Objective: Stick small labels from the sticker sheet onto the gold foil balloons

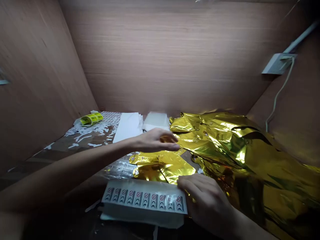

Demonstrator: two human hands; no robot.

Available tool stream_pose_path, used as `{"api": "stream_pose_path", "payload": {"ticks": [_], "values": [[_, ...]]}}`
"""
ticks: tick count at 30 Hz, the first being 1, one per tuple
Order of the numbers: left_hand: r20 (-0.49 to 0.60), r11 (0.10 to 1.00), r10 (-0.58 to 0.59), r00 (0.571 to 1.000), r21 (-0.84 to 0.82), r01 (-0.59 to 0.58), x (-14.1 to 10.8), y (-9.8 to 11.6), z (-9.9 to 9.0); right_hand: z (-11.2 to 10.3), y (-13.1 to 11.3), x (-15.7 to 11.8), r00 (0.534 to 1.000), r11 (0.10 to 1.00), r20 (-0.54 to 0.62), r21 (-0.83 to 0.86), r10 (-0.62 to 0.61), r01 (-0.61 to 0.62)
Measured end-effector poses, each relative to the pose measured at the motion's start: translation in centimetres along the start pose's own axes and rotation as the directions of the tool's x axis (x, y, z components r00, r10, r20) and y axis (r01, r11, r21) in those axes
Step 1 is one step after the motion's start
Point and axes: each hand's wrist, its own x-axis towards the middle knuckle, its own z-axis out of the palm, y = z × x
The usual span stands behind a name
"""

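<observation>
My left hand (158, 140) reaches over the middle, thumb and fingers apart with nothing between them, above gold foil pieces (175, 165). At the lower right my right hand (202, 196) is by the right end of a sticker strip (143, 196) printed with CE marks and red symbols; its fingertips are partly hidden, and whether it grips anything is unclear. Below the strip lies more pale backing sheet. A large heap of shiny gold foil (232, 143) spreads across the right side.
White sheets (128, 125) and a translucent stack (156, 120) lie near the back panel. Paper scraps (87, 133) and a yellow label roll (91, 119) are at left. A socket box (277, 64) with a cable is on the right.
</observation>
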Motion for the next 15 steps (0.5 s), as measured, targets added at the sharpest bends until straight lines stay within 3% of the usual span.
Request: {"api": "stream_pose_path", "payload": {"ticks": [2,5,8,10,12,14,15], "values": [[0.033,0.995,-0.093,0.995,-0.039,0.095,-3.8,-1.3,0.3,-0.1,-0.1,0.3,0.999,1.000,-0.031,-0.007,-0.023,0.023],[0.137,0.955,-0.222,0.965,-0.171,0.244,-7.6,-2.6,2.3,0.2,0.0,0.6,0.999,0.998,0.002,-0.043,-0.043,0.043],[0.198,0.928,-0.270,0.942,-0.206,0.309,-9.0,-3.3,3.3,0.0,0.4,1.6,0.985,0.994,0.173,-0.105,0.012,0.006],[0.225,0.916,-0.253,0.941,-0.258,0.308,-9.3,-4.2,2.4,-0.6,0.6,2.5,0.944,0.983,0.308,-0.170,0.117,-0.067],[0.159,0.895,-0.247,0.956,-0.340,0.288,-9.4,-5.6,0.5,-1.5,0.4,3.2,0.900,0.967,0.392,-0.234,0.190,-0.102],[-0.024,0.856,-0.287,0.958,-0.456,0.245,-9.6,-7.2,-1.6,-2.1,0.0,3.4,0.879,0.966,0.445,-0.252,0.174,-0.064],[-0.145,0.830,-0.323,0.935,-0.518,0.206,-9.7,-8.0,-2.4,-2.2,-0.2,3.1,0.869,0.971,0.476,-0.236,0.137,-0.023]]}}
